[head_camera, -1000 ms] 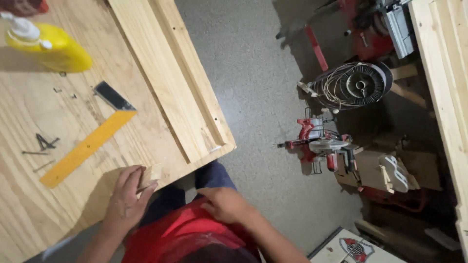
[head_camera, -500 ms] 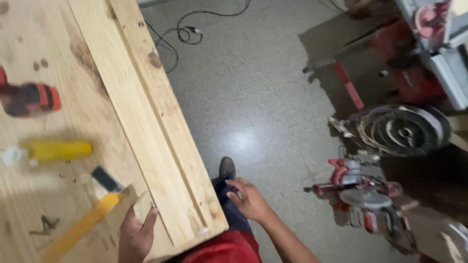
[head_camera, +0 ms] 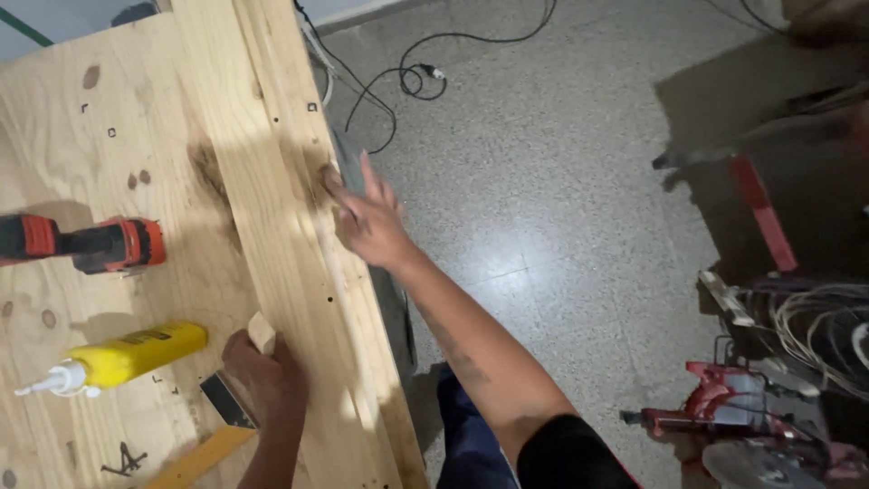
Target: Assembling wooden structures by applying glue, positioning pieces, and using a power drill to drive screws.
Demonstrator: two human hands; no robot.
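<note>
My right hand (head_camera: 367, 217) reaches out with fingers spread and rests on the right edge of a long pale wooden board assembly (head_camera: 272, 181) lying on the plywood bench (head_camera: 72, 136). My left hand (head_camera: 267, 376) is closed around a small wooden block (head_camera: 262, 331) at the board's left side, near the bench's front. Just left of that hand lie a yellow square ruler with a dark blade (head_camera: 213, 426) and a yellow glue bottle (head_camera: 122, 356) on its side.
A red and black cordless drill (head_camera: 86, 243) lies on the bench at left. A few dark screws (head_camera: 122, 460) lie near the front. Black cables (head_camera: 407, 77) trail on the speckled floor. A red mitre saw (head_camera: 751, 426) and coiled wire (head_camera: 815, 330) stand at right.
The view has swung farther along the bench. My right hand rose from my lap to the board's far edge. My left hand moved from the bench front onto the small block.
</note>
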